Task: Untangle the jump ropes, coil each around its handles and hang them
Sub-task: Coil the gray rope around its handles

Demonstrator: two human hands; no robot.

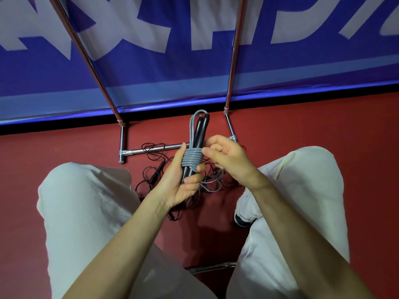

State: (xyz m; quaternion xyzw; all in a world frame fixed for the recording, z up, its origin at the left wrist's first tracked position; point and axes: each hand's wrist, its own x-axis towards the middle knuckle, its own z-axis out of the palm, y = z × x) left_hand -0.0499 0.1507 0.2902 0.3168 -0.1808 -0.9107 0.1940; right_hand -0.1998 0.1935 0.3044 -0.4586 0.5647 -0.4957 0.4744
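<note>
Head view, the only one.

Item: grey rope (191, 159). It is wound in a tight stack of turns round two black handles (199, 134), held upright at centre frame above the floor. A loose grey tail runs off toward 5 o'clock, down to the heap.

Item: left hand (179, 180). Your fingers are curled round the lower handles, thumb up along the coil's 9 o'clock side. This grip is all that keeps the bundle together.

Item: right hand (224, 156). It sits at 3 o'clock of the coil, fingers loosely curled, fingertips touching the turns. Whether it pinches the tail I cannot tell.

Item: black rope (155, 169). It lies unwound on the red floor (64, 147), looped over the rack's chrome base bar (151, 150), at 7 o'clock below the bundle.

Risks, as judged:
- Slack in the tail would let the top turns spring loose; keep tension as you wind.
- The tail lies among the black loops; pulling hard could drag that rope up and knot the two.
- Ease your left grip and the handles may splay, and the coil slides off.
- The black rope may snag on the bar when lifted.
</note>
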